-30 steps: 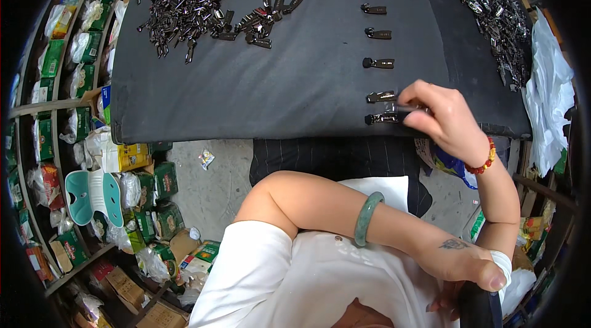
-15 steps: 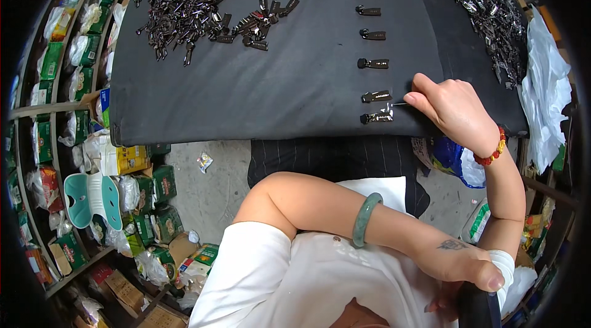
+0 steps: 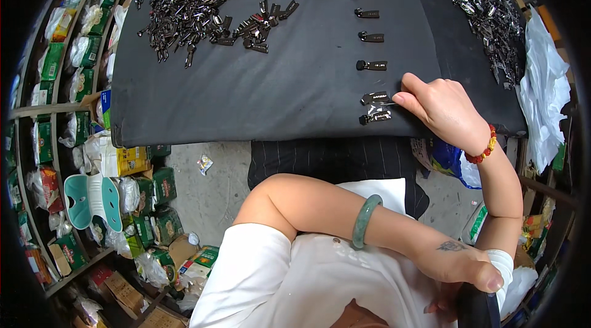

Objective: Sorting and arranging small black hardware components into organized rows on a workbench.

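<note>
- Right hand (image 3: 442, 109), nearly closed: thumb and curled forefinger pinch a thin, pale, straight implement (image 3: 389, 104) above the table's near edge, its far end by the row of pulls.
- Left hand (image 3: 471, 271), on the forearm crossing the chest, has its thumb against a dark object (image 3: 479, 306) at the lower edge; whether it grips this, I cannot tell.
- Largest is the black-covered table (image 3: 277, 100), spread across the upper middle.
- Shelving (image 3: 52, 106) loaded with green and other packages lines the left side.
- On the table's far left lies a heap of shiny dark zipper pulls (image 3: 197, 5), a few straggling off its near side.
- Another dark, glossy heap (image 3: 477, 17) runs down the table's right side; its single pieces are hard to make out.
- Between the heaps, a row of dark zipper pulls (image 3: 372, 66) runs from the far side to the near edge, spaced apart, tabs pointing right.
- Clear glossy film (image 3: 380, 109) shows between the two nearest pulls, just left of the right fingertips.
</note>
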